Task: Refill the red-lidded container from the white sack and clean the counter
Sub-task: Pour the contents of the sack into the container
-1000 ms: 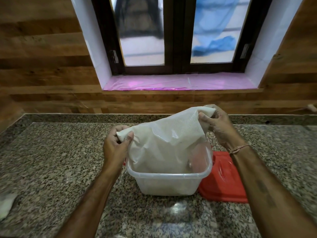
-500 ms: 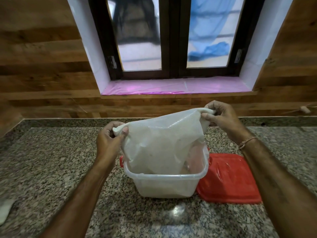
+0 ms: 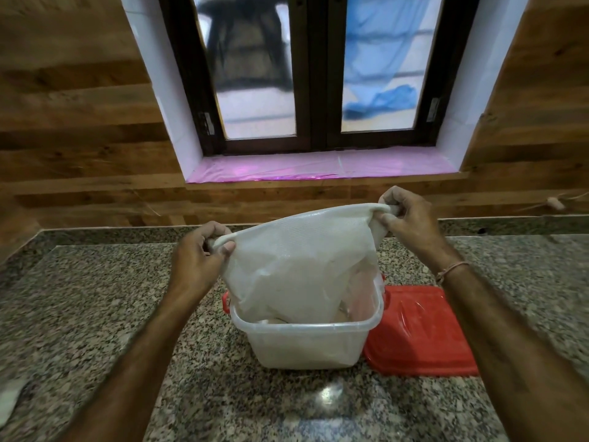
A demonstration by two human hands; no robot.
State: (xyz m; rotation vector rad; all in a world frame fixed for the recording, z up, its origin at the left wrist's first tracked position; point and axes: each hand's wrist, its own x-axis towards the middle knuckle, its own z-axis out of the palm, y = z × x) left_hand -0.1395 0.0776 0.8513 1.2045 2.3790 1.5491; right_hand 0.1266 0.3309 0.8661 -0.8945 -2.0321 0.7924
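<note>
From my feed, the clear plastic container [image 3: 306, 342] stands open on the granite counter [image 3: 95, 298], and I place everything else by it. Its red lid [image 3: 420, 330] lies flat on the stone just to its right, touching its side or very nearly so. A red latch [image 3: 226, 303] shows at the container's left rim. Well to the left, at the frame's edge, lies a pale scrap [image 3: 11, 395], perhaps a cloth; I cannot tell. Behind the container the wood-panelled wall carries a dark-framed window [image 3: 318, 74] with a pink-covered sill [image 3: 318, 165]. The white sack [image 3: 296, 269] hangs over the container with its lower end down inside the walls, so it blocks my view of most of the interior and of the contents. The left hand [image 3: 197, 260] pinches the sack's upper left corner, thumb closed over the bunched fabric, above and left of the container. The right hand [image 3: 408, 218], a thread band [image 3: 452, 269] on its wrist, grips the upper right corner, higher and farther back, so the top edge slopes up toward it, taut between the two grips.
</note>
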